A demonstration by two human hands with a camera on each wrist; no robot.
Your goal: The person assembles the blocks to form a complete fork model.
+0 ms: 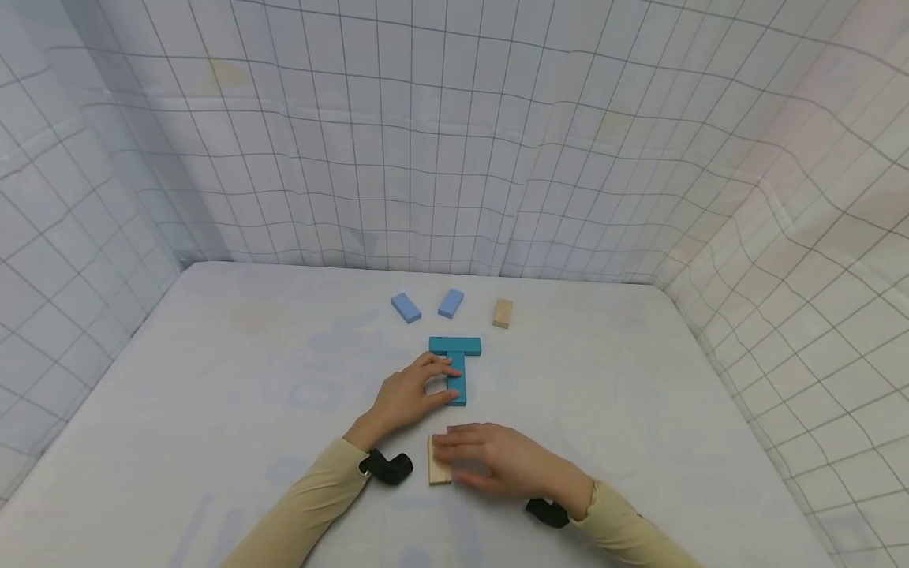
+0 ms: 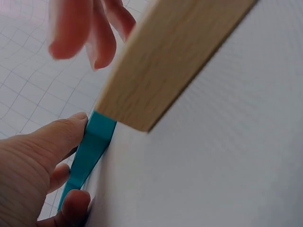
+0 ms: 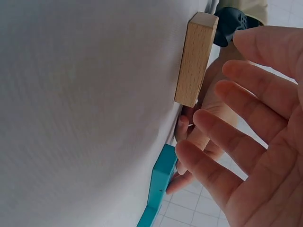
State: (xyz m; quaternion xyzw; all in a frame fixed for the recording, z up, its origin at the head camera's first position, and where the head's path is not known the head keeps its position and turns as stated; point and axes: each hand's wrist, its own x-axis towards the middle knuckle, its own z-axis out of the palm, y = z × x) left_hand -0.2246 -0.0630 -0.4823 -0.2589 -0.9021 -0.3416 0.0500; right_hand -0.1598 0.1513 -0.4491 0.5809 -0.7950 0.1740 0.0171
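Note:
Two teal blocks form a T in the head view. The crossbar block (image 1: pixel 454 345) lies at the far end, and the stem block (image 1: pixel 457 390) runs from it toward me. My left hand (image 1: pixel 403 397) rests its thumb and fingertips on the stem block's left side and top. Nearer to me lies a long wooden block (image 1: pixel 439 472), its right part hidden by my right hand (image 1: pixel 500 461), which is blurred over it. In the right wrist view the right hand's extended fingers are spread, apart from the wooden block (image 3: pixel 196 59).
Beyond the T lie two light blue blocks (image 1: pixel 406 308) and a small wooden block (image 1: pixel 503 313). They rest on a white cloth-covered table (image 1: pixel 604 379). Checked curtains (image 1: pixel 440 142) stand behind the table and at both sides.

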